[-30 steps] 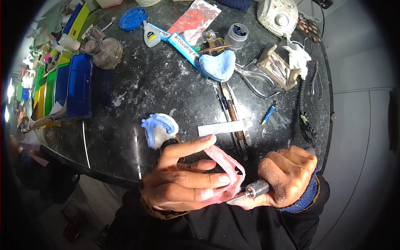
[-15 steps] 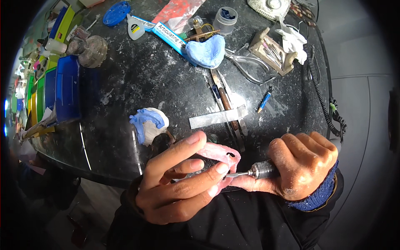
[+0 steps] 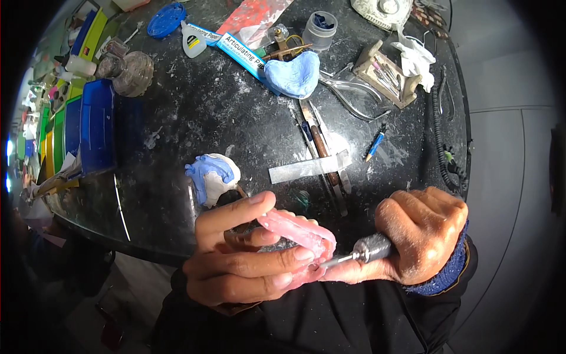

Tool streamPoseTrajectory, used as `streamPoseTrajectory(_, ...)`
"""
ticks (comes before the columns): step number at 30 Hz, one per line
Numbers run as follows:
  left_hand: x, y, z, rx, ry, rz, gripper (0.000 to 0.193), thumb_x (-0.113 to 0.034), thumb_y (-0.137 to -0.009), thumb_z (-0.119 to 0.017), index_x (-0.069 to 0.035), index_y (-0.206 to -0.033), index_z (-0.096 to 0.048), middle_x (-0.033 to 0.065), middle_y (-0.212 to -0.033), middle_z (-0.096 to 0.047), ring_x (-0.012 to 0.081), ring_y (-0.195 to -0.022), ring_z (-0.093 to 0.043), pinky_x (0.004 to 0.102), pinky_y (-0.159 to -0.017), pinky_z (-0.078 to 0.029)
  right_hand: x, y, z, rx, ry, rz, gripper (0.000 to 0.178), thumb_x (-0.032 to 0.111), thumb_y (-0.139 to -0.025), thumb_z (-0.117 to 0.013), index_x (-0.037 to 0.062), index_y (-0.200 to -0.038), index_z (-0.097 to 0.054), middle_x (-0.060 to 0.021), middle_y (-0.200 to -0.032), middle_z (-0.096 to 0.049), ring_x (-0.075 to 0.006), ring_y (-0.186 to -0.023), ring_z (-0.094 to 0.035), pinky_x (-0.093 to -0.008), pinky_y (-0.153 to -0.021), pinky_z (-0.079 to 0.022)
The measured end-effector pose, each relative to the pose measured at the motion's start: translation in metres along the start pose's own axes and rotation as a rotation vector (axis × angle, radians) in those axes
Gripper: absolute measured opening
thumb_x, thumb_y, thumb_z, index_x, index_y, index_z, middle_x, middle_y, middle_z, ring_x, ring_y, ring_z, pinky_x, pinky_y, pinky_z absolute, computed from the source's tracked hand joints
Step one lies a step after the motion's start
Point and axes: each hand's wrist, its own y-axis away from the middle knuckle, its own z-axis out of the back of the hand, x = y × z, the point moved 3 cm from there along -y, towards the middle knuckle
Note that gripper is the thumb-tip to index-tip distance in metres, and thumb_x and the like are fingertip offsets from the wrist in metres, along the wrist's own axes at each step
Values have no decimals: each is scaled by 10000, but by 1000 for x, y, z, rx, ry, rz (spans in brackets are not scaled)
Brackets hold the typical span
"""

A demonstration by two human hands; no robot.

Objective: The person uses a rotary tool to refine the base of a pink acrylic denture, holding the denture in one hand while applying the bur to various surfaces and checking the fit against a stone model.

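Observation:
A pink denture (image 3: 300, 231) with a row of pale teeth is held between the fingers of my left hand (image 3: 242, 259), close to the table's near edge. My right hand (image 3: 420, 236) is wrapped round a dental handpiece (image 3: 372, 248) with a ridged metal collar. The slim metal bur (image 3: 339, 261) at its front meets the pink base at the denture's right end. My right thumb stretches along below the bur to the denture. Part of the denture is hidden behind my left fingers.
Beyond my hands lie a grey strip (image 3: 303, 169) across several slim tools, a blue pencil stub (image 3: 375, 146) and a plaster model with blue material (image 3: 213, 178). Farther back are a light-blue mould (image 3: 293, 75), pliers (image 3: 354, 97) and a tool holder (image 3: 387, 76). Blue bins (image 3: 97, 127) stand left.
The denture has been tilted, so its row of teeth now shows along the far edge. Both hands have shifted slightly left, and the bur stays at the denture's right end.

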Motion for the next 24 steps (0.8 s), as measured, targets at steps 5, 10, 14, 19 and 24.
streamPoseTrajectory(5,-1,-2,-5,-50,140,114,328,37,-623,-799,-115,-835,-601,4,-878,-691,301,-1122,-534,251,-862,-548,1,-3,-1,-18,-117,62,645,679,-550,-716,114,-512,-409,15,-432,-326,-122,-323,-334,-247,-345,-256)
streamPoseTrajectory(10,4,4,-5,-115,170,198,364,79,-588,-809,-112,-788,-572,23,-872,-690,350,-1153,-510,305,-860,-562,5,0,-11,-64,-195,96,610,653,-596,-717,116,-519,-438,23,-439,-337,-118,-319,-362,-244,-339,-276)
streamPoseTrajectory(14,7,3,-3,-80,185,177,374,28,-572,-840,-110,-771,-555,23,-872,-688,355,-1160,-510,293,-844,-563,2,-3,-7,-68,-147,43,604,639,-603,-721,119,-508,-427,20,-435,-339,-121,-322,-374,-244,-341,-272)
streamPoseTrajectory(19,15,0,-7,-40,509,309,409,56,-657,-777,-80,-924,-498,77,-878,-678,376,-1154,-518,352,-873,-530,7,-3,-9,-102,-227,124,608,661,-584,-721,115,-518,-463,22,-430,-377,-113,-326,-403,-238,-346,-269)
streamPoseTrajectory(24,16,0,-10,23,727,427,440,26,-710,-754,-73,-1005,-444,126,-911,-659,392,-1142,-522,387,-927,-494,-7,-7,6,-89,-191,19,675,706,-480,-749,117,-510,-422,24,-415,-391,-114,-314,-360,-239,-338,-242)
